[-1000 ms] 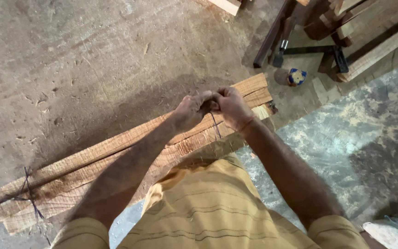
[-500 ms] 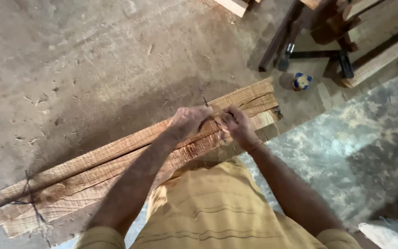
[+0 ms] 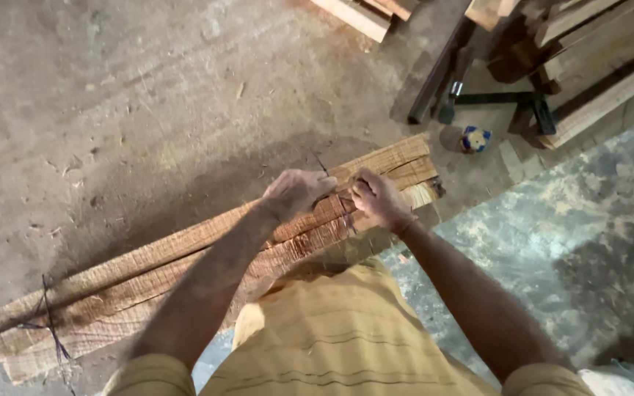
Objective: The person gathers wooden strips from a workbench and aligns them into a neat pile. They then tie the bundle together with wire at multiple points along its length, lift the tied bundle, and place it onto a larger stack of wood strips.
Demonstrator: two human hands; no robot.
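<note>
A bundle of rough wooden planks lies slantwise on the concrete floor in front of me. A thin dark wire ties its near left end. Both my hands rest on the bundle's far right part. My left hand and my right hand pinch a second thin dark wire between them, whose end sticks up over the planks. The fingers of both hands are closed around it. My yellow striped shirt hides the planks' lower middle edge.
More timber pieces are stacked at the top right, with a dark metal tool lying beside them. A small blue-and-white container stands on the floor just past the bundle's right end. Another plank end shows at the top.
The view has shifted, so the bundle and my hands sit lower in the picture. My hands stay together on the wire, now pressed down closer to the planks.
</note>
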